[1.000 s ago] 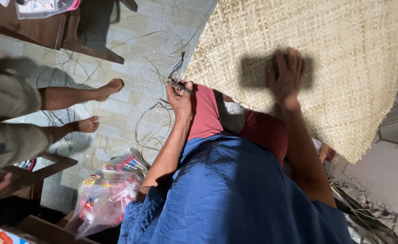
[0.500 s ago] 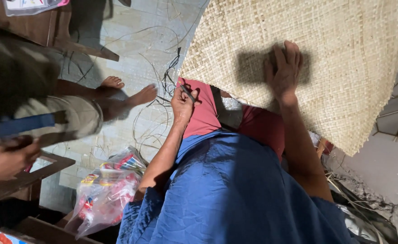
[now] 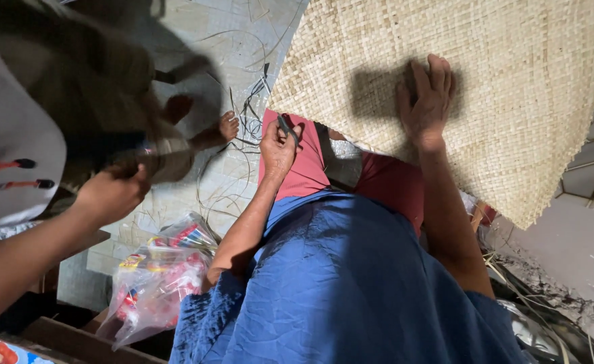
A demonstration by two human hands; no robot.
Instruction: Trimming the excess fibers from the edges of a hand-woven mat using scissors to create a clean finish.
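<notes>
A large woven straw mat (image 3: 513, 74) lies over my lap and the tiled floor. My right hand (image 3: 426, 100) rests flat on the mat, fingers spread, holding nothing. My left hand (image 3: 278, 143) is at the mat's near edge, closed around a small dark tool (image 3: 286, 126); I cannot tell what kind. Below both hands are my red garment (image 3: 378, 178) and my blue shirt (image 3: 351, 283).
Another person stands close at the left, a hand (image 3: 111, 192) reaching in and bare feet (image 3: 224, 127) on the tiles. Loose dark strands (image 3: 243, 114) litter the floor. A clear plastic bag (image 3: 159, 276) of colourful packets sits at the lower left, beside wooden furniture.
The other person has stepped closer and now fills the upper left, with a hand reaching in. My own hands have stayed in place on the mat.
</notes>
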